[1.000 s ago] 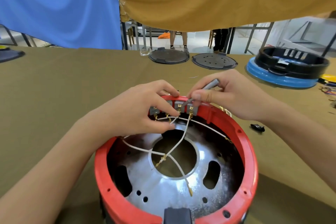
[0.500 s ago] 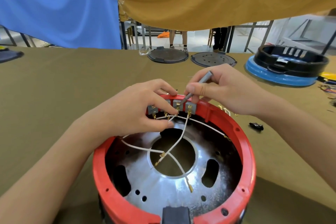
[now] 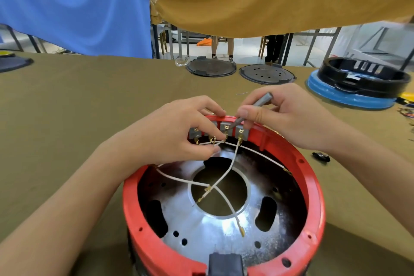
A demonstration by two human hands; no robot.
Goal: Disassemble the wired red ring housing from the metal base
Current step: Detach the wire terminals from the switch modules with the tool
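Red ring housing [image 3: 313, 188]: sits on the metal base [image 3: 201, 224], directly below me.
Left hand [image 3: 179, 132]: I pinch a white wire [image 3: 233, 159] at the housing's far rim.
Right hand [image 3: 284, 116]: I grip a grey tool [image 3: 262, 101], tip on the terminal block [image 3: 224, 127].
Technique: I'd pry gently, pulling straight.
Inside housing: loose wires crossing over the base's centre hole.

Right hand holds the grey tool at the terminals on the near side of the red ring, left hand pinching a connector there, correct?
Not quite. The head view shows the right hand holding the grey tool at terminals on the far side of the red ring; the left hand pinches a connector there.
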